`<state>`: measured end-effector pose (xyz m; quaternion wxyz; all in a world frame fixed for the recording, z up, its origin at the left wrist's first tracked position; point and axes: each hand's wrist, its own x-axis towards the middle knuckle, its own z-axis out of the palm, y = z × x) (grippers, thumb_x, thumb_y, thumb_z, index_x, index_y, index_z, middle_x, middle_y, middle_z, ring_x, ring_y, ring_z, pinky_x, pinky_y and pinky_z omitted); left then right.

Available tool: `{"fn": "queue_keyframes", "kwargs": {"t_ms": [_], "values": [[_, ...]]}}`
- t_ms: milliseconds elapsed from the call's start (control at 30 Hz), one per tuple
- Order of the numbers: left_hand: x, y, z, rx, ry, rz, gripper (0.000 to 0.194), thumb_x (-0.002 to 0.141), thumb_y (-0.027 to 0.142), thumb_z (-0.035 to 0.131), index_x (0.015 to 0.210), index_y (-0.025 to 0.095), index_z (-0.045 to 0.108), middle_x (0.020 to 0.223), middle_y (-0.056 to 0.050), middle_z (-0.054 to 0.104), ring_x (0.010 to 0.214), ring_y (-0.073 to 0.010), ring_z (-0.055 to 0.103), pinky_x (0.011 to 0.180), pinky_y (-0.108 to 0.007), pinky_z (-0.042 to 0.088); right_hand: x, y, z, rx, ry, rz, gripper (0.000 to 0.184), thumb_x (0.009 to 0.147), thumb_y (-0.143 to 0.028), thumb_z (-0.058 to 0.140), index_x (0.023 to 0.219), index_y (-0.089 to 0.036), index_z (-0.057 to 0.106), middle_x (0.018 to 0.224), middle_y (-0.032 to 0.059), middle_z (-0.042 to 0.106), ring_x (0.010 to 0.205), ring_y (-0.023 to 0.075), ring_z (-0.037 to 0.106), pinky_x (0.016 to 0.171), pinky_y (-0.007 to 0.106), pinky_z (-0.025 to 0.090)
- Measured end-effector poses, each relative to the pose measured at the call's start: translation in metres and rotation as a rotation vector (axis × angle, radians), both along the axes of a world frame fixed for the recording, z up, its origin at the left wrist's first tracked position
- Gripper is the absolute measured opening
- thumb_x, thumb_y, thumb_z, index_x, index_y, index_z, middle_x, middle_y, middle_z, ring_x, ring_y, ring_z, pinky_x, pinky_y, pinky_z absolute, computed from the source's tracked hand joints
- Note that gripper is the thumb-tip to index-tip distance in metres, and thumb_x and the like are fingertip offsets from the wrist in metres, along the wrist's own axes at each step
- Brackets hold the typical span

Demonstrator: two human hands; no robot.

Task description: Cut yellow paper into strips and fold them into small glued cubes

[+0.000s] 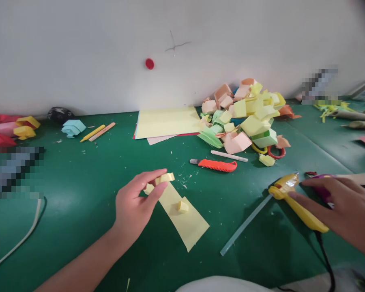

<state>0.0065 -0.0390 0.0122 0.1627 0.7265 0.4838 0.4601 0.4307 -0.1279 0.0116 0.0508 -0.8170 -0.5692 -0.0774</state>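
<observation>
My left hand (136, 198) pinches a small folded yellow paper piece (167, 177) between thumb and fingertips, above a pale yellow paper strip (191, 229). On that strip sits another small yellow folded paper piece (183, 207). My right hand (343, 207) is open, thumb and index finger apart, beside a yellow hot glue gun (307, 213). The thumb tip is at the gun's body; whether it touches is hard to tell. A clear glue stick (246, 225) sticks out of the gun toward the lower left.
Beyond my hands lie an orange utility knife (217, 165) and a white stick (229, 156). A heap of folded paper pieces (243, 117) stands by the wall, next to stacked paper sheets (167, 121). Red-handled scissors (276, 153) poke out below. A black cord (327, 259) trails from the glue gun.
</observation>
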Motion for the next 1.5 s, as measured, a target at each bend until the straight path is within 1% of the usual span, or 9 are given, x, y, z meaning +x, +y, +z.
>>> {"fn": "queue_keyframes", "kwargs": {"t_ms": [167, 267, 433, 633, 733, 967, 1167, 1367, 1500], "values": [[-0.019, -0.002, -0.002, -0.095, 0.046, 0.014, 0.017, 0.089, 0.039, 0.070, 0.099, 0.026, 0.076, 0.078, 0.002, 0.073, 0.060, -0.0118, 0.060, 0.059, -0.023, 0.051, -0.097, 0.017, 0.036, 0.056, 0.251, 0.479, 0.036, 0.096, -0.058, 0.050, 0.113, -0.029, 0.064, 0.118, 0.0085, 0.069, 0.106, 0.0313, 0.066, 0.088, 0.049, 0.052], [-0.020, -0.003, -0.002, -0.168, 0.040, -0.061, 0.018, 0.088, 0.040, 0.071, 0.096, 0.025, 0.076, 0.073, 0.002, 0.071, 0.056, -0.0112, 0.058, 0.052, -0.021, 0.048, -0.158, 0.027, 0.031, -0.051, 0.415, 0.790, 0.024, 0.096, -0.042, 0.058, 0.113, -0.026, 0.065, 0.112, 0.0087, 0.069, 0.099, 0.0272, 0.067, 0.077, 0.042, 0.056], [-0.017, -0.004, 0.001, -0.256, -0.013, -0.141, 0.018, 0.088, 0.039, 0.070, 0.095, 0.024, 0.075, 0.068, 0.003, 0.069, 0.053, -0.0099, 0.060, 0.048, -0.018, 0.046, -0.206, 0.044, 0.010, -0.171, 0.409, 0.905, 0.036, 0.092, -0.035, 0.065, 0.124, -0.020, 0.062, 0.109, 0.0093, 0.068, 0.096, 0.0293, 0.064, 0.075, 0.045, 0.056], [-0.015, -0.004, 0.004, -0.269, 0.001, -0.187, 0.015, 0.086, 0.037, 0.073, 0.091, 0.023, 0.075, 0.068, 0.002, 0.070, 0.054, -0.0099, 0.061, 0.048, -0.017, 0.047, -0.213, 0.053, 0.002, -0.153, 0.419, 1.049, 0.021, 0.098, -0.022, 0.054, 0.115, -0.019, 0.067, 0.102, 0.0078, 0.068, 0.089, 0.0240, 0.061, 0.075, 0.040, 0.053], [-0.013, -0.003, 0.004, -0.271, 0.002, -0.195, 0.015, 0.084, 0.037, 0.074, 0.089, 0.023, 0.075, 0.067, 0.002, 0.070, 0.053, -0.0103, 0.060, 0.047, -0.017, 0.047, -0.209, 0.053, 0.004, -0.156, 0.515, 1.037, 0.015, 0.093, -0.018, 0.059, 0.106, -0.019, 0.067, 0.100, 0.0057, 0.069, 0.088, 0.0224, 0.061, 0.076, 0.039, 0.052], [-0.013, -0.005, -0.001, -0.294, 0.044, -0.258, 0.016, 0.084, 0.037, 0.075, 0.091, 0.023, 0.076, 0.064, 0.002, 0.067, 0.051, -0.0100, 0.056, 0.048, -0.019, 0.045, -0.176, 0.067, 0.014, -0.130, 1.023, 0.828, 0.010, 0.089, -0.024, 0.068, 0.098, -0.024, 0.069, 0.094, 0.0005, 0.072, 0.078, 0.0148, 0.064, 0.070, 0.028, 0.055], [-0.008, -0.007, -0.004, -0.277, 0.080, -0.314, 0.021, 0.086, 0.043, 0.073, 0.092, 0.023, 0.076, 0.063, 0.002, 0.067, 0.051, -0.0101, 0.056, 0.049, -0.020, 0.044, -0.173, 0.072, 0.008, 0.113, 1.383, 0.841, 0.007, 0.091, -0.028, 0.071, 0.095, -0.024, 0.075, 0.097, 0.0042, 0.075, 0.090, 0.0176, 0.069, 0.076, 0.029, 0.059], [-0.004, -0.010, -0.003, -0.121, 0.107, -0.323, 0.017, 0.088, 0.040, 0.073, 0.094, 0.024, 0.075, 0.067, 0.003, 0.068, 0.053, -0.0090, 0.057, 0.054, -0.019, 0.048, -0.198, 0.063, 0.004, 0.225, 1.307, 0.853, 0.007, 0.090, -0.029, 0.073, 0.095, -0.024, 0.075, 0.101, 0.0056, 0.076, 0.094, 0.0189, 0.071, 0.081, 0.032, 0.060], [-0.002, -0.012, -0.001, -0.157, 0.087, -0.300, 0.016, 0.089, 0.038, 0.072, 0.091, 0.023, 0.073, 0.071, 0.002, 0.071, 0.055, -0.0098, 0.059, 0.053, -0.020, 0.049, -0.203, 0.062, 0.005, 0.304, 1.162, 0.943, 0.007, 0.091, -0.025, 0.072, 0.096, -0.026, 0.075, 0.099, 0.0052, 0.077, 0.095, 0.0207, 0.072, 0.085, 0.039, 0.060]]}}
